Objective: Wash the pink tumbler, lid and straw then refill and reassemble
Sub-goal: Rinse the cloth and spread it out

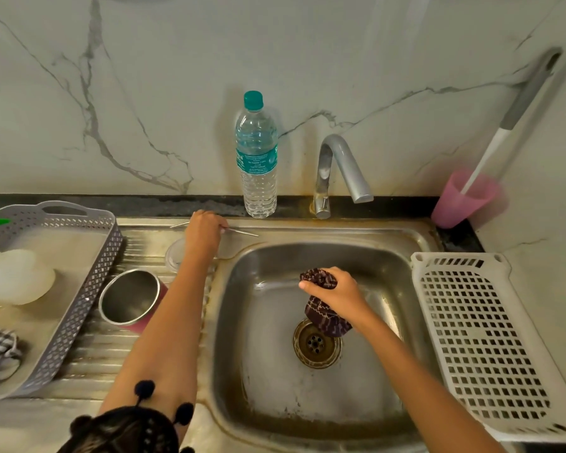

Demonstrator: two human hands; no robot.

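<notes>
The pink tumbler (134, 300) stands open-mouthed on the ribbed drainboard left of the sink, steel inside showing. Its clear lid (174, 255) lies on the drainboard behind it, partly under my left forearm. The thin metal straw (242, 232) rests along the sink's back ledge. My left hand (205, 228) is on the straw, fingers closed around its middle. My right hand (335, 289) is over the sink basin (258, 354), gripping a dark patterned cloth (324, 302) that hangs just above the drain.
A water bottle (257, 155) stands on the back ledge beside the tap (337, 168). A grey perforated tray (79, 256) with a white object and a checked cloth lies left. A white perforated rack (481, 338) is right. A pink cup (464, 199) holds a brush.
</notes>
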